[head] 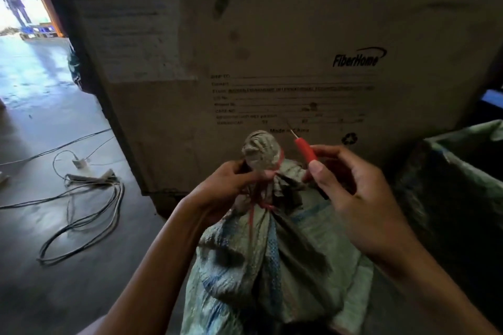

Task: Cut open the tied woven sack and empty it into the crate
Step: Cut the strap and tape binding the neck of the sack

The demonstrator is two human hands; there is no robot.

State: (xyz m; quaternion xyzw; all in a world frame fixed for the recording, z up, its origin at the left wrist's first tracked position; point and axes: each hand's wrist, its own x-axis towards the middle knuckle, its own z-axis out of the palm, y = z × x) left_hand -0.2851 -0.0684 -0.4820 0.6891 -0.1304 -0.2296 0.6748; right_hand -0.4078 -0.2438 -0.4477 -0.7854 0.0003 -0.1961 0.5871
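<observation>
A: Grey-green woven sack (pixel 272 253) stands upright at centre; left hand (pixel 231 185) fingers clamp its bunched neck at the red string tie (pixel 275 171).
B: Right hand (pixel 351 185) pinches the red-handled blade tool (pixel 306 151), just beside the neck.

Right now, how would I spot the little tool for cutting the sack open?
Find the big cardboard box. In front of it stands the grey-green woven sack, tied with red string. Just right of its knotted top, the right hand holds the tool: bright red handle, thin metal tip.
</observation>
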